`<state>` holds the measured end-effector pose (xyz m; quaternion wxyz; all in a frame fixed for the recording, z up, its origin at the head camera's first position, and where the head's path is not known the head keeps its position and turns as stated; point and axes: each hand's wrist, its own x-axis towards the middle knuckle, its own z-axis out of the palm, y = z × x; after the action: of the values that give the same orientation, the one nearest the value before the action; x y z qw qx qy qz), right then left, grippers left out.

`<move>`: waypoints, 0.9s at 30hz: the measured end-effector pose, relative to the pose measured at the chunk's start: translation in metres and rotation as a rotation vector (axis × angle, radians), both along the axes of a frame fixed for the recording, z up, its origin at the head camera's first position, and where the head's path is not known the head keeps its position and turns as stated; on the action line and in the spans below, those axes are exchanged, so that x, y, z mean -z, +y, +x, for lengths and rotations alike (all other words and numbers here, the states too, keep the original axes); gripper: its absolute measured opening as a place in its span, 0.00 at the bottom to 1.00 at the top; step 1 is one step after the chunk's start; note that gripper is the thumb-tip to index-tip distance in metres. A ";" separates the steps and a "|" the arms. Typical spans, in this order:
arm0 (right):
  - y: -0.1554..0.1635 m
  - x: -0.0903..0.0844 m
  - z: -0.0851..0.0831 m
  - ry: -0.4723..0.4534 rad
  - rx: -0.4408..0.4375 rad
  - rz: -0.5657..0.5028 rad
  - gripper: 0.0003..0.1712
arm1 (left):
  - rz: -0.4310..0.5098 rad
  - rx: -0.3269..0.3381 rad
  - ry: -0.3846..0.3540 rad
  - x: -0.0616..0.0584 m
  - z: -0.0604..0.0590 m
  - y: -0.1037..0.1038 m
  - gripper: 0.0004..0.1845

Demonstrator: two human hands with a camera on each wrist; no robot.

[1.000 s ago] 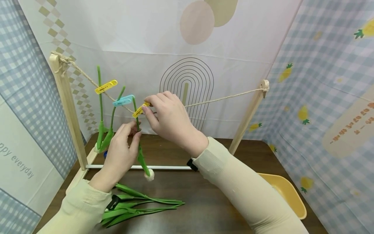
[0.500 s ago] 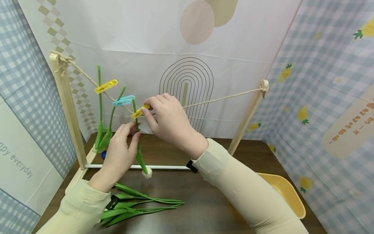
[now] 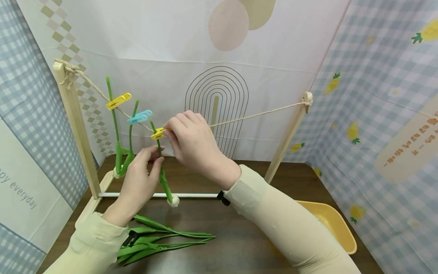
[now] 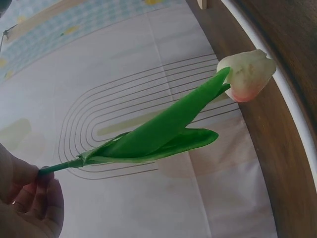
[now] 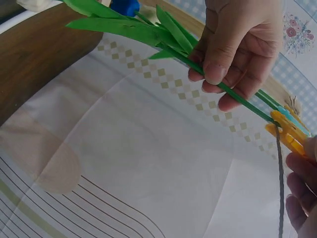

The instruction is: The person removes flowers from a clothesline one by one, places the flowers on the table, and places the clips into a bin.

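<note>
My left hand [image 3: 142, 171] pinches the green stem of an artificial tulip [image 4: 158, 129] between thumb and fingers. Its pale head, tinged pink, hangs downward. With thumb and fingertips, my right hand [image 3: 195, 139] pinches the handle end of a yellow clothespin [image 3: 158, 133]. The clothespin's nose is at the upper stem and the rope [image 3: 256, 115], as the right wrist view shows from close by. Farther left on the rope, another yellow clothespin [image 3: 118, 101] and a blue clothespin [image 3: 139, 117] each hold a tulip stem, heads down.
Wooden posts [image 3: 78, 129] carry the rope, joined low down by a white bar [image 3: 195, 195]. Several green tulip stems [image 3: 178, 234] lie on the dark table by my left forearm. A yellow tray [image 3: 328, 217] stands at the right, partly behind my right sleeve.
The yellow clothespin in my right hand has turned from a steep slant to nearly level. The stem's top end sits slightly lower. My left hand keeps its pinch on the stem.
</note>
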<state>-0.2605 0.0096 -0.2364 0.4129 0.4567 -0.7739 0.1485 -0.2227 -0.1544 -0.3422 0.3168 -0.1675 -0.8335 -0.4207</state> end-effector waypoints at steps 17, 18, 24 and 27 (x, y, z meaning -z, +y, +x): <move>0.018 -0.012 0.004 0.006 -0.080 -0.184 0.05 | -0.032 -0.028 -0.042 0.007 0.004 -0.002 0.11; 0.020 -0.011 0.004 0.005 -0.080 -0.182 0.05 | -0.029 -0.028 -0.044 0.007 0.004 -0.002 0.11; 0.033 -0.004 0.002 -0.006 -0.061 -0.169 0.04 | -0.018 -0.023 -0.039 0.010 0.006 -0.004 0.12; 0.041 0.001 0.002 -0.011 -0.055 -0.157 0.04 | -0.014 -0.023 -0.023 0.011 0.007 -0.005 0.12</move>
<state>-0.2582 0.0504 -0.2375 0.4390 0.4431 -0.7493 0.2225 -0.2157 -0.1593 -0.3532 0.3107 -0.1550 -0.8420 -0.4130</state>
